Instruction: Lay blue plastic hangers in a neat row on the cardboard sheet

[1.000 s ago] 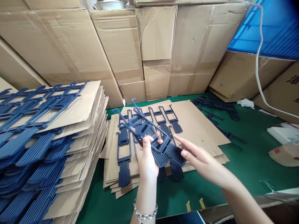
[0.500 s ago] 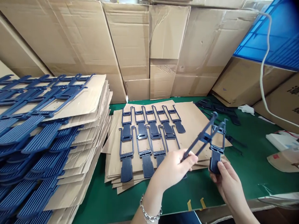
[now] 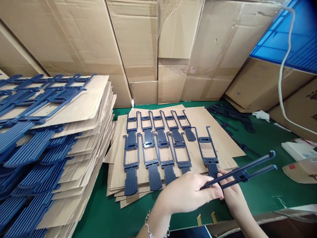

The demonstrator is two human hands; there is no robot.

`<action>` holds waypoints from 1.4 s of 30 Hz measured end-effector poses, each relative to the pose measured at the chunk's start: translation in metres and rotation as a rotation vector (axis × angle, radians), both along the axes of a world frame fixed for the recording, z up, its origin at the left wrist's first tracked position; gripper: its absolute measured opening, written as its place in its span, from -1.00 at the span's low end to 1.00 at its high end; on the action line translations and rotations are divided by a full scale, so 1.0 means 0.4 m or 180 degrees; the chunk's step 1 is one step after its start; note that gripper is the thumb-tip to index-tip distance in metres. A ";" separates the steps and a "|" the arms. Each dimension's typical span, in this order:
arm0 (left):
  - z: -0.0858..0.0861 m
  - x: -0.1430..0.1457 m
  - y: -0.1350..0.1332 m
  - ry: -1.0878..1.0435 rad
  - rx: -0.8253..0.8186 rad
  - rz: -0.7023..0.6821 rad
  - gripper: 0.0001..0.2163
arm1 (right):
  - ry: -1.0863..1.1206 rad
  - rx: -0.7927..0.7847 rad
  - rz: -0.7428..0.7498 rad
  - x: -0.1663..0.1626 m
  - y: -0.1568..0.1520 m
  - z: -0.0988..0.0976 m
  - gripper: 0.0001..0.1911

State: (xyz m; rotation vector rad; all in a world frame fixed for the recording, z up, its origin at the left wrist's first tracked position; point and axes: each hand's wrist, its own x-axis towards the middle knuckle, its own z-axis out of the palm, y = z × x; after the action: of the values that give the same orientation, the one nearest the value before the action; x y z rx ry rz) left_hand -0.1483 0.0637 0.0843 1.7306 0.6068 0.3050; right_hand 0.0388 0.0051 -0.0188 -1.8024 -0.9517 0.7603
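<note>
My left hand, a bracelet on its wrist, is closed on a few dark blue plastic parts that stick out to the right above the green mat. My right hand lies just behind it, half hidden, with its fingers on the ribbed lower end of a single blue part that lies flat on the cardboard sheet. This part sits to the right of two rows of the same blue parts laid side by side on the sheet.
At the left stands a tall stack of cardboard sheets layered with blue parts. Cardboard boxes wall off the back. Loose dark parts lie on the green mat. A white cable, a blue crate and a white box are at the right.
My right hand took one part from the bundle, carried it right and laid it on the cardboard beside the rows. My left hand swung the remaining bundle from the sheet's middle to the right.
</note>
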 end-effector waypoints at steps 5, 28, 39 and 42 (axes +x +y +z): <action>0.002 -0.001 -0.002 -0.0090 0.0089 -0.0154 -0.69 | 0.0102 -0.0097 -0.0082 -0.007 -0.006 -0.004 -0.48; 0.012 -0.007 0.005 0.0125 -0.0141 -0.0740 -0.66 | 0.0901 0.0067 -0.0508 -0.033 0.003 0.008 -0.37; 0.008 -0.001 0.006 0.0138 -0.0140 -0.0769 -0.67 | 0.0886 0.0065 -0.0477 -0.034 0.003 0.010 -0.33; 0.009 -0.001 0.006 0.0132 -0.0150 -0.0760 -0.68 | 0.0835 0.0067 -0.0476 -0.033 0.003 0.005 -0.34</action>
State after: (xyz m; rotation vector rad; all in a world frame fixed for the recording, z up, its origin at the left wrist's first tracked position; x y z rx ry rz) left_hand -0.1487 0.0662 0.0877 1.7469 0.4280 0.0867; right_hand 0.0257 0.0062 -0.0169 -1.6845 -0.6437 0.8632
